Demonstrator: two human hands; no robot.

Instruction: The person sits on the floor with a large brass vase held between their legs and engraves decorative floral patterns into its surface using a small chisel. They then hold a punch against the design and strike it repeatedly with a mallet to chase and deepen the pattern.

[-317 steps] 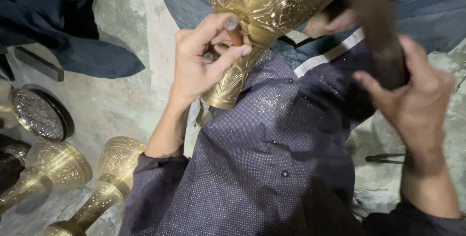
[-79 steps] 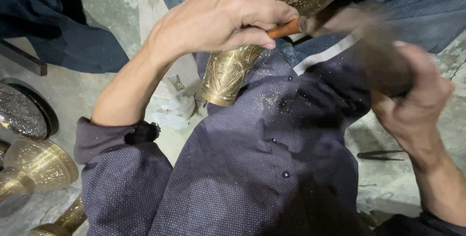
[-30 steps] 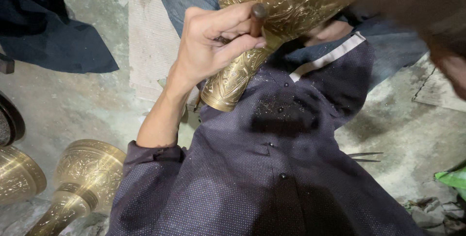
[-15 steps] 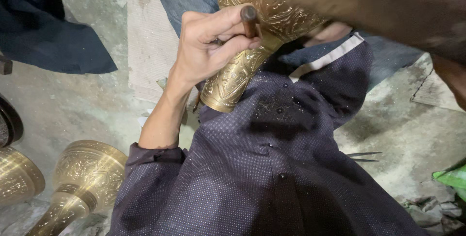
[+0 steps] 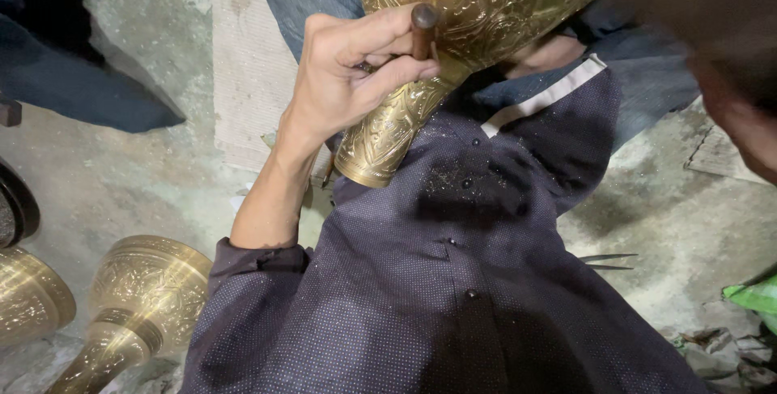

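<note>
left hand (image 5: 344,86): closed on small punch (image 5: 423,28), tip on engraved brass vase (image 5: 453,46) lying across lap.
right hand (image 5: 740,131): blurred at edge, grip can't tell.
step: prob chasing pattern.
next: needs punch steady.

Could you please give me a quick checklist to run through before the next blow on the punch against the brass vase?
1. Left hand grips the punch between thumb and fingers: ok.
2. Punch tip set on the engraved brass vase: cannot tell, the tip is hidden by the fingers.
3. Vase rests on the lap, its foot over the dark shirt: ok.
4. Right hand and whatever it holds: cannot tell, blurred at the frame edge.
5. Other brass vase on the floor lies apart from the work: ok.
</note>
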